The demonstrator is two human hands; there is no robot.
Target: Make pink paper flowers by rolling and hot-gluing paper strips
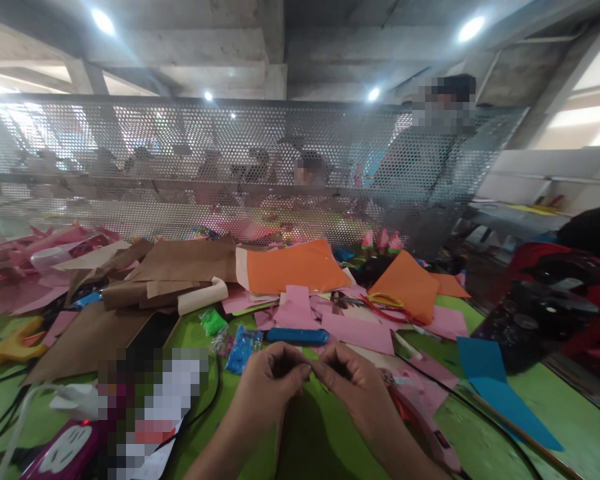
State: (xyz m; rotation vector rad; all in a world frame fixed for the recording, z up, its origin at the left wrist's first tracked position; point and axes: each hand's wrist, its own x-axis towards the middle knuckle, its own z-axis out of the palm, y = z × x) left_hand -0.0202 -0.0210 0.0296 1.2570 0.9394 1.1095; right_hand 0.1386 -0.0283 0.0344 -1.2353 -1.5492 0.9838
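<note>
My left hand (pixel 273 380) and my right hand (pixel 353 383) meet fingertip to fingertip above the green table (pixel 250 440). Thumb and forefinger are pinched together on each. Whatever lies between them is too small to make out; a thin yellowish sliver shows just under the right fingertips. Right behind the hands lies a blue bar-shaped object (pixel 297 335). Left of it are a blue plastic packet (pixel 243 348) and a bright green packet (pixel 213 322). Pink paper pieces (pixel 357 331) spread behind and to the right.
Brown sheets (pixel 185 260) and orange sheets (pixel 295 267) are piled at the back, before a perforated metal screen (pixel 180 147). A purple power strip (pixel 63 450) with cables stands front left. Blue paper (pixel 505 393) lies right, near a co-worker's red garment (pixel 525 273). Other people sit beyond the screen.
</note>
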